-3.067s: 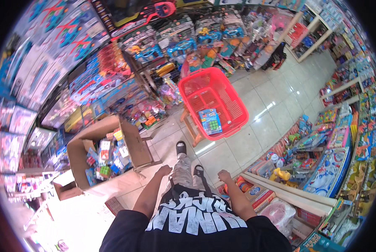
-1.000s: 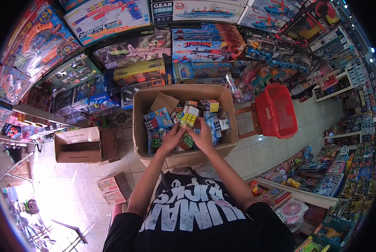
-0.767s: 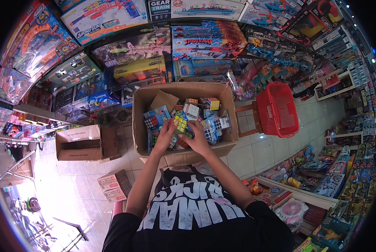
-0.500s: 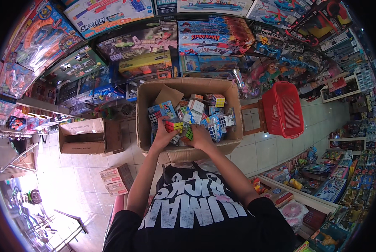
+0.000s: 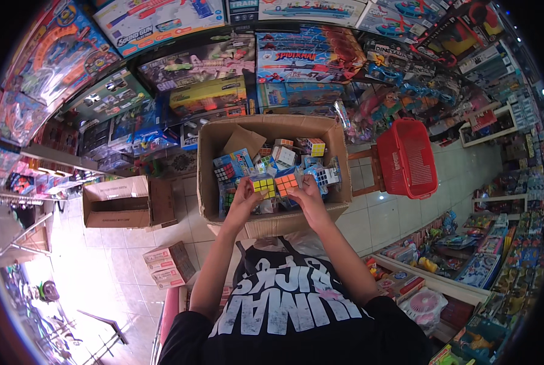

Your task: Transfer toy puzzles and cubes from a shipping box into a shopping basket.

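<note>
Held over the large cardboard box (image 5: 272, 229) are two puzzle cubes, side by side. My left hand (image 5: 243, 199) is closed on the cube with a yellow face (image 5: 263, 188). My right hand (image 5: 309, 201) grips the cube with an orange face (image 5: 286, 185). Inside the box, beyond my hands, lies a jumble of more cubes: a blue-carded pack (image 5: 241, 159) on the left, a white box (image 5: 283, 156) in the middle, a yellow-and-red cube (image 5: 314, 146) at the back right and a white-framed cube (image 5: 328, 176) at the right. My fingers cover part of the pile.
A red plastic basket (image 5: 406, 159) stands to the right on a wooden stool (image 5: 375, 174). An open carton (image 5: 117, 218) and a stack of small boxes (image 5: 167, 265) sit on the left floor. Shelves of boxed toys (image 5: 311, 55) close off the far side; more goods line the right.
Both hands have come up out of the pile, each with a cube. The cubes are now close together with yellow and orange faces showing, and my right hand has shifted slightly right.
</note>
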### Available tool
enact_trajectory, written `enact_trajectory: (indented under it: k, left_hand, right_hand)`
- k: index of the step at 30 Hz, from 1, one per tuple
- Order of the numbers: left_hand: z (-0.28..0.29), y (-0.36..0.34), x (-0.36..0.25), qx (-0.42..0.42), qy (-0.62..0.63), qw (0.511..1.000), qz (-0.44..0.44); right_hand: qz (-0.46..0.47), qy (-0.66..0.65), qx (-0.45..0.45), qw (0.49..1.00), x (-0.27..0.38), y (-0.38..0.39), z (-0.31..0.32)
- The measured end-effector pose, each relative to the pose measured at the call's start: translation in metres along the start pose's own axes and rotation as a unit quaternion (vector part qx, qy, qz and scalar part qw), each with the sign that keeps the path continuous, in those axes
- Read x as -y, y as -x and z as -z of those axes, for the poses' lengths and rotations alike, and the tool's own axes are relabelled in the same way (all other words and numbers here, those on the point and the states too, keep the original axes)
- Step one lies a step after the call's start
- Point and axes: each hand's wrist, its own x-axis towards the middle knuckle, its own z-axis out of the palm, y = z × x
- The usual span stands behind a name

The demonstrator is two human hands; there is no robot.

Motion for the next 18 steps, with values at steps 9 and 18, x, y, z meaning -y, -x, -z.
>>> enact_trajectory:
  k: [9,18]
  left_hand:
    - [-0.044,-0.013,0.027,-0.054,-0.046,0.997,0.006]
    - [-0.166,-0.009,0.014,0.081,-0.013,0.996,-0.043]
  right_hand:
    - [0.057,0.010,-0.002,0.998,0.011,0.033,0.022]
    - [0.218,0.211,-0.106,0.947,0.041,0.069,0.116]
